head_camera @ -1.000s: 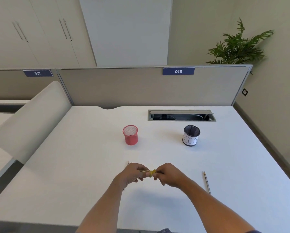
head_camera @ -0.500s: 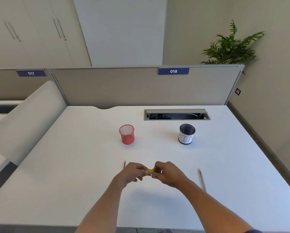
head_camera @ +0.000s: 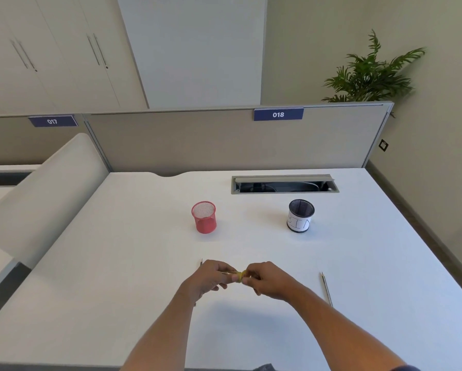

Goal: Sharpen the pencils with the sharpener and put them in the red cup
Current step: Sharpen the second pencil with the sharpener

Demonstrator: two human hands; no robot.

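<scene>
On the white table [head_camera: 144, 263] stand a red mesh cup [head_camera: 204, 217] and a black mesh cup [head_camera: 301, 216] — nearer, the left hand [head_camera: 211, 277] grips a pencil [head_camera: 228, 272], the right hand [head_camera: 267, 279] pinches a small yellow sharpener [head_camera: 241, 276] — another pencil [head_camera: 326, 289] lies right.

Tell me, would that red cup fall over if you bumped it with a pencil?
Probably it would. The red cup is see-through mesh and looks empty, so it is likely light. It stands taller than wide, so a knock near its rim might tip it, while a low push would likelier slide it on the smooth desk.
</scene>
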